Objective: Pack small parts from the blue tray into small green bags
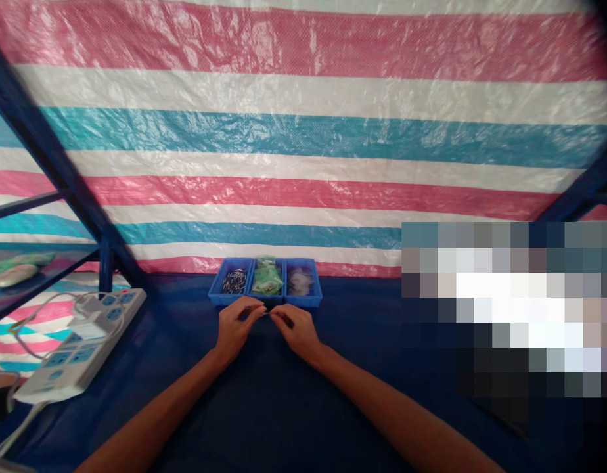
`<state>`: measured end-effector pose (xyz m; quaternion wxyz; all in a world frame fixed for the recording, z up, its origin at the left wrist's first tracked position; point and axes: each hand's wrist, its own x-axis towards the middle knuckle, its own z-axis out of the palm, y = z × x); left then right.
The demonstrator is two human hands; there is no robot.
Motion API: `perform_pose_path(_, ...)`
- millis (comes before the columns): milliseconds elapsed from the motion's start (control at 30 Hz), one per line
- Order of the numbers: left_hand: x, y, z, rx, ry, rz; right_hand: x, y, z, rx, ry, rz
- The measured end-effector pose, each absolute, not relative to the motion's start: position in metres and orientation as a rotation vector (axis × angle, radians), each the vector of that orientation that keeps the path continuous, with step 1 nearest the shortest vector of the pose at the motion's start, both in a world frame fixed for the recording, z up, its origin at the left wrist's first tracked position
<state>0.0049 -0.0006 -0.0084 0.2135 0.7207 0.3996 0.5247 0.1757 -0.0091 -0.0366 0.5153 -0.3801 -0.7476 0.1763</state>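
Observation:
My left hand [238,324] and my right hand [297,328] meet over the dark blue table, just in front of three small blue bins. Both pinch a tiny thin part [267,315] between their fingertips; it is too small to name. The left bin [231,284] holds several small dark metal pieces. The middle bin [267,280] holds green packets. The right bin [301,283] holds pale translucent bits.
A white power strip [77,351] with plugged-in cables lies on the table's left. A dark blue metal rack frame [62,174] with a shelf stands at the left. A red, white and blue striped tarp [303,131] hangs behind. A blurred patch covers the right.

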Motion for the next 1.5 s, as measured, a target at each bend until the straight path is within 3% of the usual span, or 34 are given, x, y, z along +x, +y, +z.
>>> perform_pose_path(767, 0.004, -0.003, -0.003, 2.289, 1.155, 1.209, 0.178, -0.011, -0.031, -0.962, -1.732, 0.419)
perform_pose_path(1067, -0.027, 0.022, 0.000, 2.283, 1.485, 1.860, 0.178, -0.012, -0.027, -0.954, -1.735, 0.400)
perform_pose_path(1500, -0.042, 0.047, -0.009, 2.394, 1.963, 1.722, 0.178, -0.011, -0.029, -0.939, -1.770, 0.421)
